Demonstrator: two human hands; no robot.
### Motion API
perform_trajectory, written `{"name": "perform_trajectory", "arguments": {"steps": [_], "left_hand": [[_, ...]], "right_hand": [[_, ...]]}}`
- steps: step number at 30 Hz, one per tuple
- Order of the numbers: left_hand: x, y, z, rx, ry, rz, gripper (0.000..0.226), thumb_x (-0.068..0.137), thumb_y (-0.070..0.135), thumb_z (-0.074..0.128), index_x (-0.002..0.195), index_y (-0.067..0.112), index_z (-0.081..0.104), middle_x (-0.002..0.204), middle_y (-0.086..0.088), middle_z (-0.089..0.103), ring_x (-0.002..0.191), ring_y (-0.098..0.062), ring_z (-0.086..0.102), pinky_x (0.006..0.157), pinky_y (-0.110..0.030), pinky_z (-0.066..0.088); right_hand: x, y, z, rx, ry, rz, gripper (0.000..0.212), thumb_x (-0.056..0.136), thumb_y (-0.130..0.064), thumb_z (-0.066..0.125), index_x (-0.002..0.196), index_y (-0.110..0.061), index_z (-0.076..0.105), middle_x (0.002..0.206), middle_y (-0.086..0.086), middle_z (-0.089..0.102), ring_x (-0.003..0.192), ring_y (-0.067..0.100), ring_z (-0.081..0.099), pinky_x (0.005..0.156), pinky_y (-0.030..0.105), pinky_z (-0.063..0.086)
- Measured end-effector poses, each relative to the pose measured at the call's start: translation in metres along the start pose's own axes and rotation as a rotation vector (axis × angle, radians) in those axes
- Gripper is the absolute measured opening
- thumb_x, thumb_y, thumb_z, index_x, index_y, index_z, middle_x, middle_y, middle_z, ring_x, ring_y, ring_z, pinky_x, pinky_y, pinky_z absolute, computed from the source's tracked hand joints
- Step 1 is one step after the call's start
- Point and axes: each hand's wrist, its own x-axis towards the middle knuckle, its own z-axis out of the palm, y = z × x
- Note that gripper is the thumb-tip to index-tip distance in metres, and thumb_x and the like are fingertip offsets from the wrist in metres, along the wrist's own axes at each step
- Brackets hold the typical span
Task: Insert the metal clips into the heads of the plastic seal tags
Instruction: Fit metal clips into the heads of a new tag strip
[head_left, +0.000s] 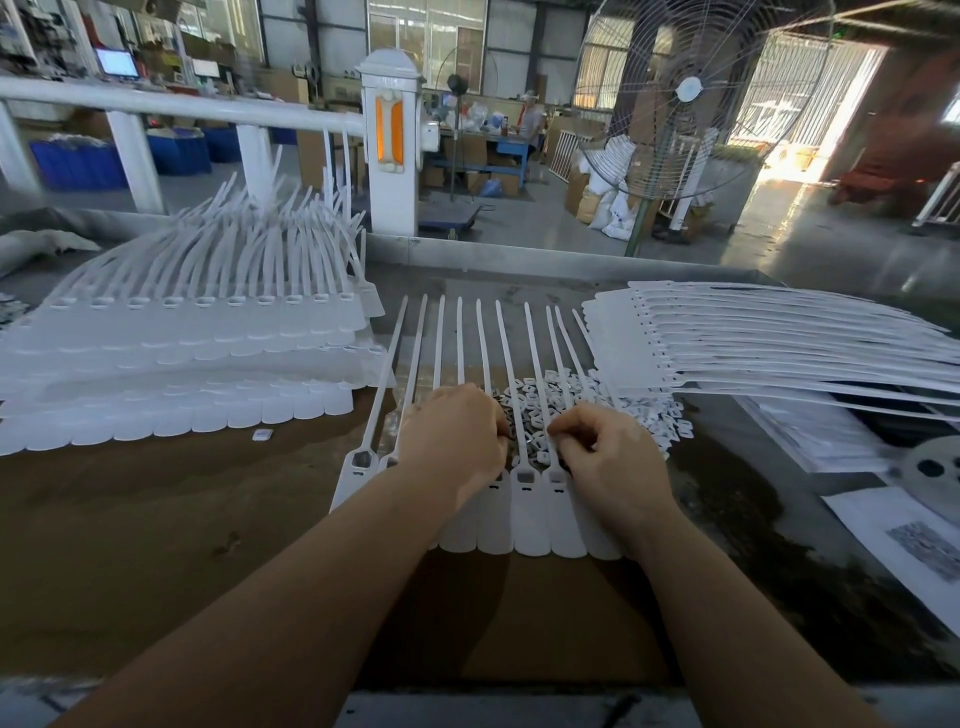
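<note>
Head view: a row of seal tags lies on the tabletop, straps running toward 12 o'clock. Clip pile sits at 12 o'clock of both hands. Left hand and right hand are curled; what is pinched cannot be told. Open heads lie between them.

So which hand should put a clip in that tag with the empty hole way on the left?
Probably the left hand: it sits right beside the leftmost white plastic seal tag, while the right hand is across the row.

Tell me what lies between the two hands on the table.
In the head view, between the left hand and right hand lie thin white plastic seal tag straps over a pile of small metal clips.
</note>
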Motion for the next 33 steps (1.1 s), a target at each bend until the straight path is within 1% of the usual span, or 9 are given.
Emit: {"name": "perform_trajectory", "arguments": {"steps": [10,14,18,21,23,24,27,30,33], "left_hand": [[-0.001,-0.002,0.003,-0.091,0.034,-0.019,0.014,0.089,0.027,0.060,0.099,0.026,0.069,0.105,0.005,0.061,0.100,-0.016,0.054,0.096,-0.042,0.045],[0.001,-0.004,0.007,-0.073,0.039,-0.023,0.013,0.090,0.029,0.058,0.099,0.028,0.067,0.107,0.006,0.059,0.104,-0.016,0.051,0.098,-0.040,0.039],[0.001,-0.006,0.009,-0.101,0.028,-0.026,0.011,0.091,0.031,0.057,0.099,0.028,0.065,0.106,0.006,0.056,0.102,-0.014,0.049,0.095,-0.038,0.033],[0.000,-0.009,0.007,-0.243,0.019,-0.041,0.005,0.092,0.027,0.056,0.088,0.030,0.058,0.088,0.011,0.055,0.088,-0.009,0.051,0.093,-0.036,0.040],[-0.001,-0.010,0.005,-0.419,0.007,-0.067,0.008,0.094,0.024,0.055,0.087,0.028,0.054,0.080,0.011,0.056,0.077,-0.007,0.055,0.080,-0.030,0.049],[-0.002,-0.010,0.003,-0.495,0.007,-0.078,0.005,0.094,0.023,0.054,0.090,0.026,0.055,0.081,0.009,0.059,0.075,-0.007,0.057,0.074,-0.028,0.051],[-0.005,-0.011,-0.001,-0.606,0.027,-0.076,0.003,0.093,0.020,0.056,0.094,0.023,0.057,0.091,0.003,0.063,0.083,-0.011,0.060,0.073,-0.027,0.053],[-0.009,-0.013,-0.004,-0.710,0.022,-0.068,0.009,0.092,0.017,0.057,0.096,0.025,0.058,0.097,0.000,0.065,0.089,-0.014,0.061,0.075,-0.027,0.054],[-0.011,-0.014,-0.005,-0.732,0.005,-0.034,0.018,0.094,0.014,0.054,0.105,0.024,0.064,0.100,0.004,0.065,0.093,-0.008,0.061,0.076,-0.014,0.048]], "right_hand": [[-0.001,-0.001,0.000,0.003,0.000,-0.007,0.014,0.088,-0.016,0.056,0.091,-0.023,0.068,0.090,-0.010,0.065,0.089,0.012,0.059,0.079,0.033,0.050],[-0.001,-0.001,0.000,0.001,0.001,-0.005,0.014,0.088,-0.016,0.057,0.090,-0.024,0.068,0.089,-0.010,0.065,0.089,0.011,0.059,0.079,0.032,0.050],[-0.001,-0.001,-0.001,0.002,0.003,-0.003,0.014,0.088,-0.016,0.057,0.090,-0.024,0.068,0.090,-0.010,0.066,0.088,0.011,0.059,0.079,0.034,0.050],[-0.001,-0.001,0.000,-0.002,-0.001,-0.001,0.014,0.088,-0.016,0.057,0.090,-0.024,0.068,0.090,-0.009,0.066,0.088,0.012,0.059,0.079,0.034,0.050],[-0.001,-0.001,0.000,-0.004,-0.003,0.000,0.013,0.089,-0.017,0.057,0.091,-0.024,0.068,0.091,-0.009,0.066,0.089,0.012,0.059,0.079,0.033,0.050],[-0.001,-0.001,-0.001,-0.004,-0.003,0.000,0.013,0.089,-0.017,0.057,0.091,-0.024,0.068,0.091,-0.009,0.066,0.089,0.012,0.059,0.079,0.032,0.050],[-0.001,-0.001,-0.001,-0.005,-0.002,-0.001,0.013,0.089,-0.017,0.057,0.090,-0.024,0.068,0.092,-0.008,0.066,0.089,0.011,0.059,0.079,0.032,0.050],[-0.002,-0.001,0.000,-0.004,-0.004,-0.004,0.013,0.089,-0.016,0.057,0.090,-0.024,0.068,0.092,-0.008,0.066,0.089,0.012,0.059,0.079,0.031,0.050],[-0.002,-0.001,-0.001,-0.006,0.001,0.001,0.013,0.089,-0.017,0.057,0.090,-0.025,0.067,0.091,-0.009,0.066,0.088,0.011,0.058,0.077,0.029,0.048]]}}
